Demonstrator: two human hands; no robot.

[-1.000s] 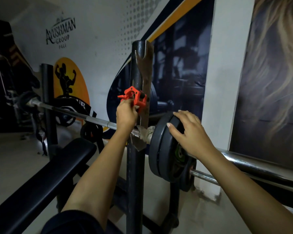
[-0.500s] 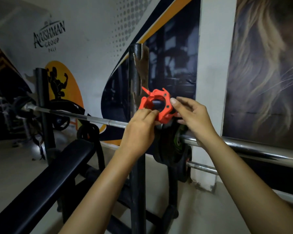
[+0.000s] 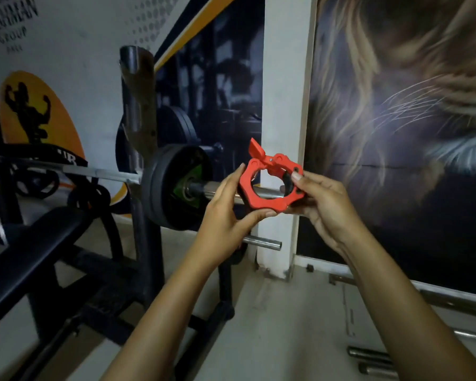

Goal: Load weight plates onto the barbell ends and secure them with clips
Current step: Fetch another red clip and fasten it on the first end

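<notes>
A red barbell clip (image 3: 270, 200), its latch lever raised, is held between both hands in front of the bar's end. My left hand (image 3: 226, 213) grips its left and lower edge. My right hand (image 3: 322, 202) pinches its right side. Through the clip's ring the chrome sleeve of the barbell (image 3: 212, 188) shows. Black weight plates (image 3: 173, 188) sit on that sleeve against the rack upright (image 3: 138, 111). The bar (image 3: 94, 173) runs left across the rack.
A black padded bench (image 3: 30, 251) lies at the lower left. A short chrome storage peg (image 3: 264, 242) sticks out below the plates. A white pillar (image 3: 283, 105) stands right behind the clip. Loose steel bars (image 3: 374, 361) lie on the floor at the right.
The clip has come off the rack upright and moved right, past the plates, to the sleeve's end. My right hand left the plates and took hold of the clip. The view swung right.
</notes>
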